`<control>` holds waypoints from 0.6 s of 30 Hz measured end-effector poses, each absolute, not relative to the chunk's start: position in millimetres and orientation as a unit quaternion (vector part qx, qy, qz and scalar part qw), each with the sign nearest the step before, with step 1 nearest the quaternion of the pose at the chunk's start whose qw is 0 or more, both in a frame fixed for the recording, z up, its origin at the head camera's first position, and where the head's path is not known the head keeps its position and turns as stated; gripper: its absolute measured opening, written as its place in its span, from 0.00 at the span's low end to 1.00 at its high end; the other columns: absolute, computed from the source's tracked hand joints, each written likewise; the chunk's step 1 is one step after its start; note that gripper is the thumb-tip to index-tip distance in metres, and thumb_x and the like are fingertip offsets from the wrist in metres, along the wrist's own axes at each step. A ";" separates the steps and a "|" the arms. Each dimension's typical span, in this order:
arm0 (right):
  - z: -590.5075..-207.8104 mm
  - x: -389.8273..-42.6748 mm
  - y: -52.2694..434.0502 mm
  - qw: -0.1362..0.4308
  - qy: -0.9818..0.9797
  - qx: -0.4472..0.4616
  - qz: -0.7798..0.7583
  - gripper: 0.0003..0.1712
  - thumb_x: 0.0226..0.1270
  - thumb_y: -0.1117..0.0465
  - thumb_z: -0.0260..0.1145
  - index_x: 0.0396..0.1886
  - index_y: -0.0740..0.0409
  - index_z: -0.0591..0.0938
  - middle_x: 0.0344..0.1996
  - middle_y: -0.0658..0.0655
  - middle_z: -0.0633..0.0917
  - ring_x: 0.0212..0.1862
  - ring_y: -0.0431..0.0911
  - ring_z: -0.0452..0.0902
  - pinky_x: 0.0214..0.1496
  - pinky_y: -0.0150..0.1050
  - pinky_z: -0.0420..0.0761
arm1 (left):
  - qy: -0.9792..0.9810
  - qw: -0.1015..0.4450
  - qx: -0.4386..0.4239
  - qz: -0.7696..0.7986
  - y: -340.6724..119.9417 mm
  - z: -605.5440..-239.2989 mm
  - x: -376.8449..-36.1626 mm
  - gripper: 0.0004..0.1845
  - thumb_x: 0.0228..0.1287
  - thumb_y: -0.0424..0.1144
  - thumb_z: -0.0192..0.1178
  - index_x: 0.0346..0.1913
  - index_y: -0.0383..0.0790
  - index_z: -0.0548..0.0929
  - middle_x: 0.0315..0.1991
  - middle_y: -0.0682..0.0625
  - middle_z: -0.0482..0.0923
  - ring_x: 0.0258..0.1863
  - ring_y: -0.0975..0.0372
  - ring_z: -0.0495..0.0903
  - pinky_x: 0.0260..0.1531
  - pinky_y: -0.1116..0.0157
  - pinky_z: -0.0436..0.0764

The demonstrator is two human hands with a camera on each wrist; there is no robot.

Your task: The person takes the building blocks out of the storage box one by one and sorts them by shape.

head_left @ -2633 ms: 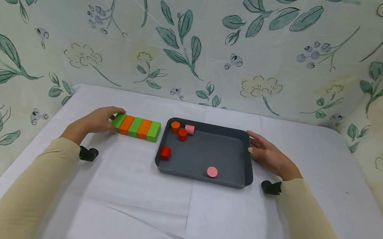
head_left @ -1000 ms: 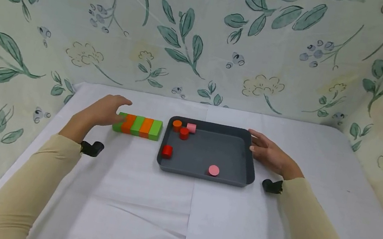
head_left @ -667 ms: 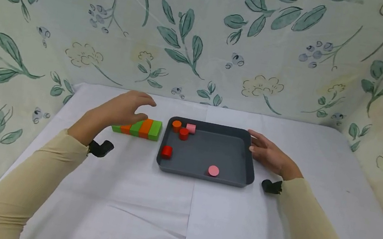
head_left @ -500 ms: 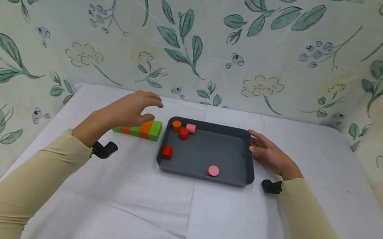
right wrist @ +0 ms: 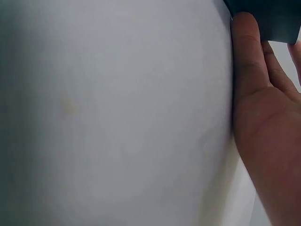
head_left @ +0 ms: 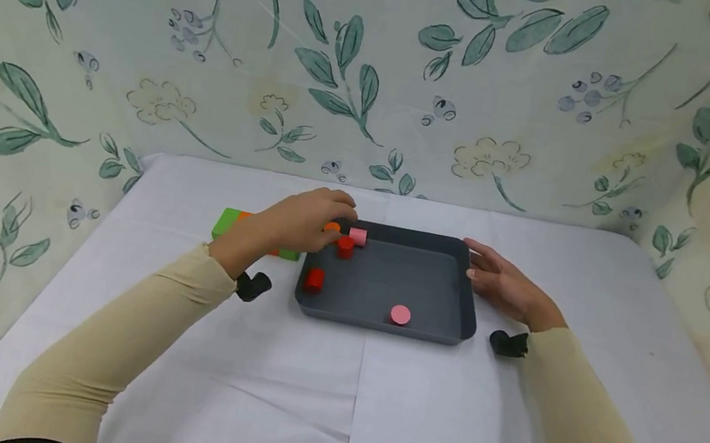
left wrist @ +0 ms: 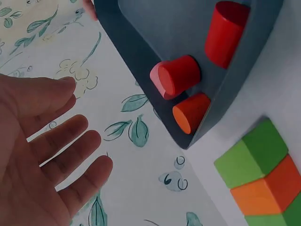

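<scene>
The dark grey tray (head_left: 425, 283) lay flat on the white-covered bench (head_left: 435, 420), its long axis running left to right. The left hand (head_left: 299, 219) hung over the tray's far left corner, pointing right and slightly far, its grip apart and holding nothing. Below it, nearest its thumb, the orange cylinder (left wrist: 190, 114) stood upright in that corner, its axis vertical. Just beside it, a red cylinder (head_left: 345, 249) also stood on end, while a pink cylinder (head_left: 358, 237) by the far wall appeared to lie with its long axis left to right. By the left wall, a second red cylinder (head_left: 315, 280) lay on its side, its axis roughly near to far. A second pink cylinder (head_left: 400, 315) stood upright by the near wall. The right hand (head_left: 511, 289) touched the tray's right end with extended fingers, its grip apart. Left of the tray, a row of green and orange blocks (head_left: 228, 221) stretched left to right, partly hidden behind the left hand.
</scene>
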State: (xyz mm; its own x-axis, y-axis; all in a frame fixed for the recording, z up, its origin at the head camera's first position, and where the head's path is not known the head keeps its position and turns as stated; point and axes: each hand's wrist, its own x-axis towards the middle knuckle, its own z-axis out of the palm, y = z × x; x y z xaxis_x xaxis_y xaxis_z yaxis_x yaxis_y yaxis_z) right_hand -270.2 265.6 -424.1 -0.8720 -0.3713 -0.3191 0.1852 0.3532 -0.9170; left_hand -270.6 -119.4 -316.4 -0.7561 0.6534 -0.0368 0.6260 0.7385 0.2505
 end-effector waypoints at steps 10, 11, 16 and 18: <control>-423.7 -270.4 265.1 0.248 0.785 -0.054 -0.566 0.45 0.75 0.59 0.57 0.81 0.44 0.42 0.81 0.60 0.41 0.82 0.61 0.38 0.80 0.61 0.45 | 0.937 0.100 0.313 0.116 -101.9 -348.8 -276.9 0.21 0.68 0.36 0.59 0.63 0.41 0.79 0.66 0.46 0.74 0.65 0.53 0.73 0.68 0.54 0.74; -423.5 -270.5 265.0 0.247 0.785 -0.053 -0.565 0.45 0.75 0.59 0.57 0.81 0.44 0.42 0.81 0.60 0.41 0.82 0.60 0.38 0.80 0.62 0.44 | 0.940 0.103 0.305 0.114 -101.4 -351.2 -278.2 0.21 0.68 0.36 0.60 0.64 0.41 0.78 0.66 0.46 0.75 0.64 0.53 0.74 0.67 0.54 0.75; -422.8 -271.1 263.9 0.245 0.789 -0.051 -0.562 0.45 0.75 0.58 0.57 0.81 0.44 0.42 0.81 0.60 0.41 0.82 0.61 0.39 0.80 0.62 0.44 | 0.951 0.124 0.263 0.105 -100.9 -364.4 -285.8 0.23 0.68 0.37 0.60 0.66 0.42 0.76 0.61 0.45 0.76 0.55 0.53 0.77 0.62 0.55 0.79; -422.8 -270.7 263.5 0.246 0.788 -0.050 -0.562 0.46 0.74 0.58 0.57 0.81 0.44 0.42 0.81 0.60 0.41 0.82 0.61 0.39 0.80 0.62 0.44 | 0.953 0.134 0.249 0.105 -100.6 -368.7 -288.0 0.24 0.68 0.37 0.60 0.66 0.42 0.76 0.60 0.45 0.76 0.53 0.53 0.77 0.60 0.55 0.79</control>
State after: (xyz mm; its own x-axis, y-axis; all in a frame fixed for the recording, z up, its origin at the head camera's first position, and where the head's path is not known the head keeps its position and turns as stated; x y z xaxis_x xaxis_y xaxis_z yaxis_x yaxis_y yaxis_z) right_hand -270.7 263.5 -422.8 -0.8735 -0.3562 -0.3318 0.1975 0.3636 -0.9104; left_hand -288.0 -100.6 -368.7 -0.8402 0.5032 -0.2024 0.4470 0.8538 0.2670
